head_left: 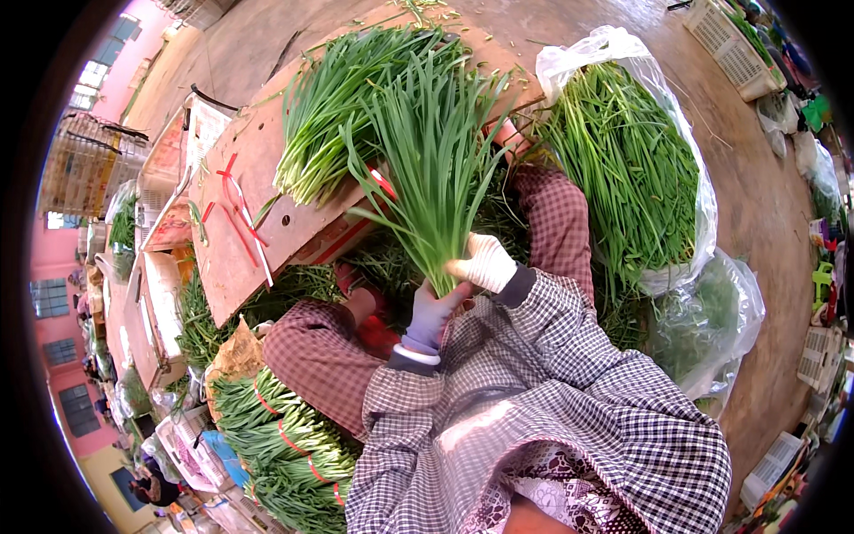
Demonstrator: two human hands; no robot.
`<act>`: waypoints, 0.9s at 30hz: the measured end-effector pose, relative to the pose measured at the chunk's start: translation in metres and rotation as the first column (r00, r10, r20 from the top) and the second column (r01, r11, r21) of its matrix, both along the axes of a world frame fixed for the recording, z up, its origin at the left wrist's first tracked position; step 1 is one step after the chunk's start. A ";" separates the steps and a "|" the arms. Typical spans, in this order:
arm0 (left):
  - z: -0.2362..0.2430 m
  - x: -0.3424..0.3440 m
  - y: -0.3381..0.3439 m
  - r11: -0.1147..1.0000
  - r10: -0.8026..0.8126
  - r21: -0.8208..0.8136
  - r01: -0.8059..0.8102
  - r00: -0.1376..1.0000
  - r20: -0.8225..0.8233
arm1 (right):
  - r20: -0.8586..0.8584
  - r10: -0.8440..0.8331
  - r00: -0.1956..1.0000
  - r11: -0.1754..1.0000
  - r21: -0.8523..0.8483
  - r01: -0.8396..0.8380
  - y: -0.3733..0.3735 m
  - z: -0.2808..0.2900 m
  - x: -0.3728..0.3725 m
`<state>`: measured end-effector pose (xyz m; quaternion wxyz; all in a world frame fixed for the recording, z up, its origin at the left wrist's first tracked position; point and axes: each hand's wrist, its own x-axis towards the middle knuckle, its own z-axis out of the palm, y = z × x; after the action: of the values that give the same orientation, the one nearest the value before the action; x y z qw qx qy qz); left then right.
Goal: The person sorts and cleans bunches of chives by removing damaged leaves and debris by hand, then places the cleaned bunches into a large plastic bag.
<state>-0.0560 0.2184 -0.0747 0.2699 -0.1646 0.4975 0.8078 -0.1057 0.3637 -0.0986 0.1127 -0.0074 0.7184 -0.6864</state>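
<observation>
A bunch of garlic chives [436, 169] stands fanned out in front of me, its long green leaves spreading away and its pale stems toward my body. My left hand [431, 316], in a greyish-purple glove, is wrapped round the stem end. My right hand [485, 264], in a white glove, closes on the stems from the right, just above the left. Behind the bunch, a loose pile of garlic chives [342, 116] lies on a wooden board [233, 258]. Red and white ties [242, 209] rest on the board's left part.
On the right, a clear plastic bag [703, 169] holds many loose greens, with another plastic bag [712, 329] nearer me. Several tied bundles [285, 436] lie at my lower left. Leaf scraps [307, 285] cover the ground under the board. White crates [729, 49] stand farther right.
</observation>
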 end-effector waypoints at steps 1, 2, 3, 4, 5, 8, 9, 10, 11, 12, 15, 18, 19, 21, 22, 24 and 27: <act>-0.002 -0.002 -0.003 0.998 -0.020 0.054 0.018 0.999 0.026 | 0.000 -0.014 1.000 0.998 0.060 0.014 0.000 0.003 0.000; -0.005 -0.003 -0.004 0.994 -0.041 0.108 0.035 0.998 0.051 | 0.053 0.005 0.999 0.995 0.104 -0.010 0.004 0.008 0.001; -0.003 -0.002 -0.005 0.991 -0.032 0.129 0.023 0.997 0.069 | 0.107 0.030 0.994 0.989 0.142 -0.045 0.006 0.036 0.001; 0.000 -0.002 -0.001 0.988 -0.034 0.155 0.021 0.996 0.085 | 0.159 0.042 0.986 0.981 0.183 -0.071 0.010 0.052 0.000; 0.002 -0.001 0.002 0.984 -0.037 0.180 0.018 0.994 0.100 | 0.101 0.047 0.994 0.971 0.229 -0.069 0.011 0.035 0.000; 0.009 0.001 0.006 0.983 -0.009 0.182 -0.009 0.996 0.094 | 0.224 0.011 0.974 0.992 0.122 -0.040 0.014 0.050 0.001; 0.008 0.001 0.006 0.992 -0.006 0.127 0.000 0.999 0.047 | 0.153 -0.002 0.988 0.995 0.098 -0.013 0.013 0.048 0.002; 0.005 0.000 0.006 0.997 -0.007 0.071 0.007 1.000 0.000 | 0.082 -0.017 0.997 0.997 0.072 0.011 0.011 0.042 0.003; 0.004 -0.001 0.006 1.000 -0.009 0.014 0.010 0.999 -0.048 | 0.011 -0.033 0.999 0.999 0.043 0.033 0.008 0.035 0.005; 0.005 0.000 0.008 0.998 0.003 -0.061 -0.007 0.998 -0.059 | -0.058 -0.054 0.997 0.998 0.015 0.055 0.006 0.033 0.007; 0.010 0.002 0.010 0.964 -0.016 -0.266 -0.006 0.997 -0.081 | 0.039 -0.018 0.999 0.995 0.100 0.014 0.002 0.030 0.001; 0.006 0.006 0.009 0.995 0.046 -0.081 -0.056 0.993 -0.113 | 0.074 -0.035 0.997 0.999 0.003 0.035 0.007 0.028 0.006; 0.014 0.003 0.008 1.000 0.023 -0.008 -0.024 0.995 -0.098 | 0.039 -0.063 0.997 0.998 0.001 0.063 0.008 0.010 0.007; 0.016 0.000 0.010 0.997 0.001 0.081 -0.004 1.000 0.030 | 0.033 -0.097 0.995 0.992 -0.074 0.100 0.008 0.007 0.011; 0.016 0.000 0.009 0.992 -0.014 0.126 0.003 0.996 0.091 | 0.077 -0.045 0.996 0.999 0.018 0.044 0.010 0.022 0.010; 0.009 0.002 0.006 0.993 -0.058 0.107 0.052 0.996 0.060 | 0.175 0.037 0.984 0.978 0.195 -0.072 0.021 0.040 0.006; 0.010 0.001 0.011 0.998 -0.012 0.061 0.007 0.996 0.083 | -0.005 0.277 0.961 0.824 0.516 -0.235 0.047 0.020 0.001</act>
<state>-0.0549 0.2294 -0.0648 0.2991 -0.1877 0.4619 0.8136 -0.1052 0.4111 -0.0790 0.1729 -0.1011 0.8706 -0.4494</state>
